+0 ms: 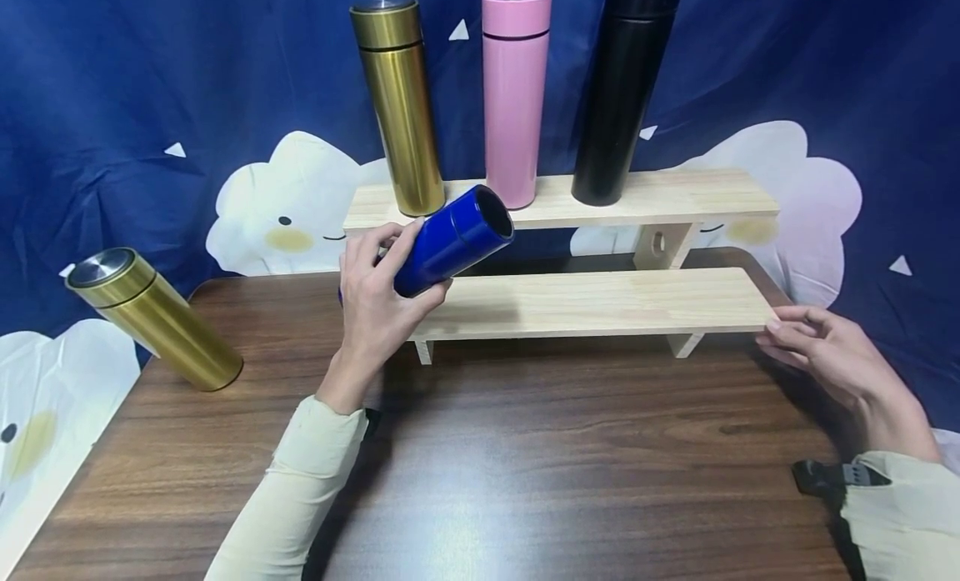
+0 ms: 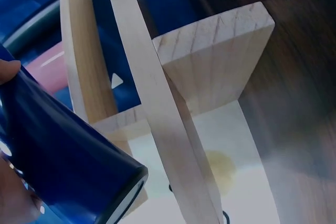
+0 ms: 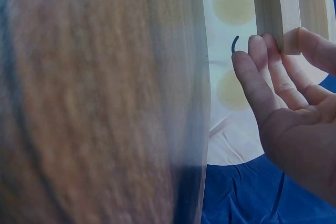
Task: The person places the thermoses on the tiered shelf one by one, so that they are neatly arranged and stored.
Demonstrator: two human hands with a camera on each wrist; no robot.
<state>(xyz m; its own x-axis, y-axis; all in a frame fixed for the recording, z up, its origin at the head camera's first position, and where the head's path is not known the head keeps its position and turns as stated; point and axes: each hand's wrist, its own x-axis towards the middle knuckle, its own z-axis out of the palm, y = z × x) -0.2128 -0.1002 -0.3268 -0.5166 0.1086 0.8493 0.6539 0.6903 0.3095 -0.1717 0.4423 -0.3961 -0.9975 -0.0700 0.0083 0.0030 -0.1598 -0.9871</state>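
My left hand (image 1: 378,285) grips a glossy blue vacuum flask (image 1: 453,235) round its body. The flask is tilted, its dark round end facing up and to the right, over the left part of a two-tier wooden shelf (image 1: 600,302). In the left wrist view, the blue flask (image 2: 63,156) slants beside the shelf's boards, its other end partly seen as a pale disc. At the right end of the lower board, my right hand (image 1: 840,356) pinches the corner. The right wrist view shows the thumb and fingers of this hand (image 3: 299,108) around the board end (image 3: 291,40).
On the upper tier stand a gold flask (image 1: 401,114), a pink flask (image 1: 516,106) and a tall black flask (image 1: 626,97). Another gold flask (image 1: 161,318) stands at the left of the brown wooden table (image 1: 562,448). Behind hangs a blue cloth (image 1: 225,64) with white clouds.
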